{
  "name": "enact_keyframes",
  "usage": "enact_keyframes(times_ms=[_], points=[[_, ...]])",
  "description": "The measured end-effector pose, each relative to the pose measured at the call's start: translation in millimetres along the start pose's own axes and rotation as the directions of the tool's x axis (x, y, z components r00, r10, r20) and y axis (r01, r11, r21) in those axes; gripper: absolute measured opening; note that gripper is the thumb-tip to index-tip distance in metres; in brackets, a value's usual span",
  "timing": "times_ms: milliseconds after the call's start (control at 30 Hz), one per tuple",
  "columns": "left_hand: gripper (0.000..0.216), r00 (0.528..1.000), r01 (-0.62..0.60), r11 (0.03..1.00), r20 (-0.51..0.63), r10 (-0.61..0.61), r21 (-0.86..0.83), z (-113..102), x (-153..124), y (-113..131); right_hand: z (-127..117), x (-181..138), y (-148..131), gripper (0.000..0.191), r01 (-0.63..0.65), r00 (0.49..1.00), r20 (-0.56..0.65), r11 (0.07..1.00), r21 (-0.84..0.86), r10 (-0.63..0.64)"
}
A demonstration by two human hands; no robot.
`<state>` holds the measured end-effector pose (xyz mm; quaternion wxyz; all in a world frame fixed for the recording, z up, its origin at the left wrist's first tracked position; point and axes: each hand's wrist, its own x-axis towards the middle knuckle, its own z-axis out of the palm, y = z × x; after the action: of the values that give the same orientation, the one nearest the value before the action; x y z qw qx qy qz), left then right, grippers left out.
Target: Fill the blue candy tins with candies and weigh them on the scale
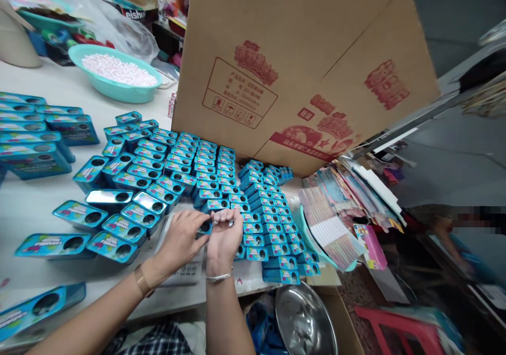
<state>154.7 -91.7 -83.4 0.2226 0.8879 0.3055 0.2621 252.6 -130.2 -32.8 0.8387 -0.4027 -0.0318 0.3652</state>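
My left hand, with a tan band on its wrist, has thumb and fingers curved around a small blue box that has a dark round hole in its top. Close beside it, my right hand is turned palm up with its fingers curled in. A few small white candies show at those fingertips. Beneath the hands lies a flat whitish device that looks like a scale, mostly covered. Rows of similar blue boxes stand around the hands, each with a hole on top.
A turquoise bowl full of small white candies stands at the back left. Behind the rows rises a large cardboard carton. Printed sheets lie over a basin at the right. Below the table edge is a steel bowl.
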Motion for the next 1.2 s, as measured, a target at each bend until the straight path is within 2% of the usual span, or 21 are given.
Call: enact_keyframes(times_ms=[133, 233, 333, 433, 533, 700, 800, 900, 1000, 1100, 1200], points=[[0.041, 1.0, -0.001, 1.0, -0.003, 0.001, -0.023, -1, 2, 1, -1, -5, 5, 0.031, 0.066, 0.998, 0.022, 0.996, -0.052, -0.065], [0.038, 1.0, 0.007, 0.999, -0.006, -0.007, -0.044, -2, 2, 3, -1, -8, 7, 0.03, 0.077, 0.997, 0.021, 0.994, -0.076, -0.075], [0.039, 1.0, 0.002, 0.998, -0.021, -0.004, -0.058, -5, 0, 3, -1, -7, 5, 0.03, 0.052, 0.999, 0.006, 0.999, -0.01, -0.052], [0.055, 0.997, -0.021, 0.997, -0.077, 0.015, -0.078, -11, -6, 0, -6, 2, -2, 0.029, -0.006, 1.0, -0.021, 0.994, 0.111, 0.008], [0.066, 0.989, -0.02, 0.994, -0.146, 0.004, -0.108, -21, -16, -4, -16, 17, -13, 0.029, -0.087, 0.995, 0.067, 0.982, 0.166, 0.077], [0.056, 0.977, 0.04, 0.983, -0.201, -0.077, -0.181, -52, -39, 2, -28, 25, -46, 0.03, -0.169, 0.969, 0.216, 0.956, 0.238, 0.118], [0.047, 0.942, 0.112, 0.965, -0.283, -0.179, -0.235, -80, -55, 14, -34, 16, -75, 0.029, -0.169, 0.965, 0.247, 0.922, 0.348, 0.084], [0.047, 0.867, 0.216, 0.925, -0.374, -0.328, -0.312, -105, -68, 19, -46, 6, -99, 0.03, -0.132, 0.97, 0.24, 0.886, 0.444, 0.024], [0.052, 0.827, 0.286, 0.883, -0.37, -0.424, -0.373, -120, -73, 16, -64, 1, -109, 0.029, -0.1, 0.975, 0.223, 0.879, 0.467, -0.007], [0.048, 0.848, 0.314, 0.899, -0.337, -0.41, -0.304, -126, -67, 8, -82, -1, -106, 0.029, -0.103, 0.982, 0.189, 0.885, 0.454, 0.018], [0.035, 0.927, 0.224, 0.969, -0.283, -0.245, -0.105, -122, -52, -2, -90, -2, -94, 0.028, -0.121, 0.987, 0.145, 0.89, 0.439, 0.063]])
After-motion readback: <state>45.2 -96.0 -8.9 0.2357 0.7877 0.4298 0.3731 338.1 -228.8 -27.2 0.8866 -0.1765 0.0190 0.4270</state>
